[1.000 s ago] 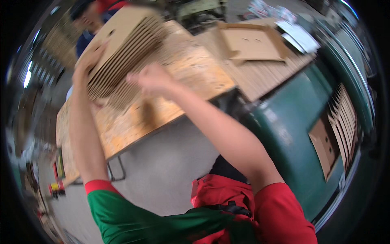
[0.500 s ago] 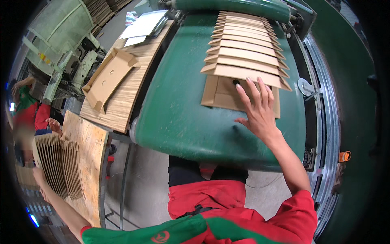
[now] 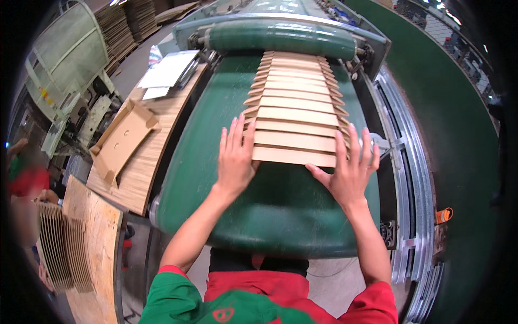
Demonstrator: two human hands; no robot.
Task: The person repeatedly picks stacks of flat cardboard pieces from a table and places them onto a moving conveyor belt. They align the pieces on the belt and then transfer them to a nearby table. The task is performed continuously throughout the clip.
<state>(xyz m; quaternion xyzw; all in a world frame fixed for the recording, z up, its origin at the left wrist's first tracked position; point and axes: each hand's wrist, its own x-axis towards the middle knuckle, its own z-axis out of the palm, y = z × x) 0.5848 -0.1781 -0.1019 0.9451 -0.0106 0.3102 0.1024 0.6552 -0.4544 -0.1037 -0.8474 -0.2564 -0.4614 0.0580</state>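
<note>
A long row of overlapping brown cardboard trays (image 3: 298, 124) runs down the green conveyor belt (image 3: 259, 216), each leaning on the one behind it. At the near end of this row, my left hand (image 3: 236, 162) rests against its left side, fingers stretched forward and thumb by the nearest tray's corner. On the opposite side, my right hand (image 3: 349, 175) is spread, its thumb at the near edge and its fingers along the right ends. Neither hand is closed around a tray.
A single cardboard tray (image 3: 123, 139) and white sheets (image 3: 168, 71) lie on the wooden side table (image 3: 137, 186). Lower left, cardboard stacks (image 3: 67, 245) stand on a board (image 3: 102, 243) beside a co-worker. A green roller (image 3: 280, 40) crosses the belt's far end; metal rails (image 3: 410, 178) run along the right.
My left hand has come from the cardboard stacks at lower left to the row's left side. My right hand has shifted to its right side. The nearest tray now lines up with the others.
</note>
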